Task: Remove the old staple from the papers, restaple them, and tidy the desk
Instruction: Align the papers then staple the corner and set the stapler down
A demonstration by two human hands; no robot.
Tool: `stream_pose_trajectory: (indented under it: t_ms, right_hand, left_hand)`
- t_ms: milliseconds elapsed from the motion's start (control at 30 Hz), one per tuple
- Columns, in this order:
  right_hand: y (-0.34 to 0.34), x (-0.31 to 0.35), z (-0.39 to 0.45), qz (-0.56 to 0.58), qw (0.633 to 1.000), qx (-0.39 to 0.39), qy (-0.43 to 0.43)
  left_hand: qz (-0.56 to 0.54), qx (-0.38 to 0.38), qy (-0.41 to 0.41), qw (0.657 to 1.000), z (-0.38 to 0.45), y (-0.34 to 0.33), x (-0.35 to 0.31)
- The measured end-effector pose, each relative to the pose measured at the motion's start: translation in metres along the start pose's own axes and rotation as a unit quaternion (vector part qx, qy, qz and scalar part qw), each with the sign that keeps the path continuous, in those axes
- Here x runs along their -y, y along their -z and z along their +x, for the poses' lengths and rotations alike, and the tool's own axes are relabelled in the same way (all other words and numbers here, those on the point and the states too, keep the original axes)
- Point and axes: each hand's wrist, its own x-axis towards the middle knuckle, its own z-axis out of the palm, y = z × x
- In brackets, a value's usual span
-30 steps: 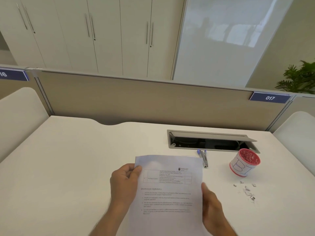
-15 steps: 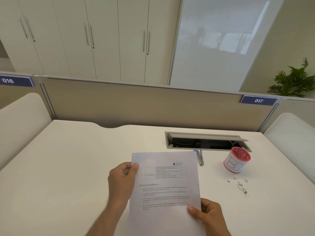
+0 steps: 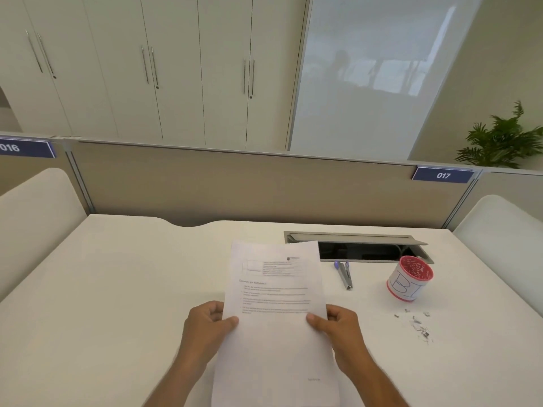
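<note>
Now both hands are holding the papers [image 3: 276,306] up over the near counter [image 3: 117,304], left hand [image 3: 205,326] and right hand [image 3: 338,326] each pinching a side edge. They are probably squaring the sheets for restapling. Next the right hand is needing the stapler [image 3: 343,274], lying just right of the papers.

Not much to see of the person, honestly: just two bare forearms coming up from the bottom edge of the shot, ending in the bare left hand [image 3: 207,324] and bare right hand [image 3: 338,326]. No sleeves reach into view on either arm. Short trimmed thumbnails, and the wrists and fingers show only bare skin.
</note>
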Motion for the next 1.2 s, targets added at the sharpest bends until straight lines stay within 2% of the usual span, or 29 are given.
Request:
stream_pose_trajectory:
  t_ms: [233,633,1067,1200]
  right_hand:
    - [-0.035,0.018,0.079,-0.125,0.991,-0.051,0.007]
    - [-0.091,0.034,0.188,-0.287,0.956,-0.065,0.009]
    - [-0.109,0.004,0.217,-0.401,0.912,-0.088,-0.003]
    - [-0.108,0.002,0.214,-0.454,0.885,-0.102,0.000]
  left_hand:
    - [0.069,-0.081,-0.038,0.994,0.065,0.000,-0.023]
    - [0.193,-0.125,-0.067,0.971,0.189,0.002,-0.032]
    - [0.271,-0.128,-0.022,0.954,0.238,-0.003,0.001]
    - [0.319,-0.152,-0.003,0.936,0.237,0.000,0.007]
